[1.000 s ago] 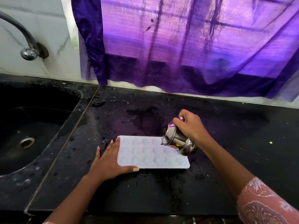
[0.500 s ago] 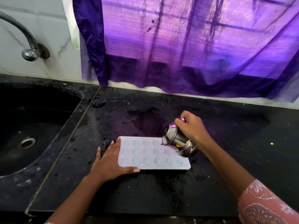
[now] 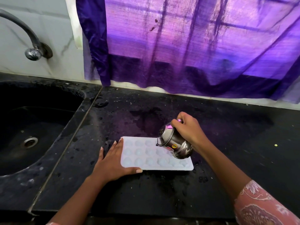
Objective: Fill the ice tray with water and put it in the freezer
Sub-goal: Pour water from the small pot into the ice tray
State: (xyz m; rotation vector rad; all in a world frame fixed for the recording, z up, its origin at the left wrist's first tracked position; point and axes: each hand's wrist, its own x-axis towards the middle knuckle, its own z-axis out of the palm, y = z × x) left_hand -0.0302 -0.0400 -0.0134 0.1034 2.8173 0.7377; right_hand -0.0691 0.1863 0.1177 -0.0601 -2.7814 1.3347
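Ice tray [image 3: 146, 161]: white, flat on the black countertop [image 3: 162, 195], right of the sink [image 3: 32, 127].
Left hand [image 3: 113, 164]: fingers straight, flat on the counter, touching the tray's left edge.
Right hand [image 3: 188, 129]: curled around a steel pot [image 3: 174, 146], tipped mouth-down over the tray.

Dim scene; purple daylight through curtain [image 3: 186, 46] tints dark bench [image 3: 146, 192]; sink [image 3: 32, 127] murky; wide-angle bending at edges.

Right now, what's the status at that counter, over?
Left hand flat against left edge of ice tray. Right hand grips steel pot, tipped over the tray. Tray flat on counter. Nothing blocks the pour.
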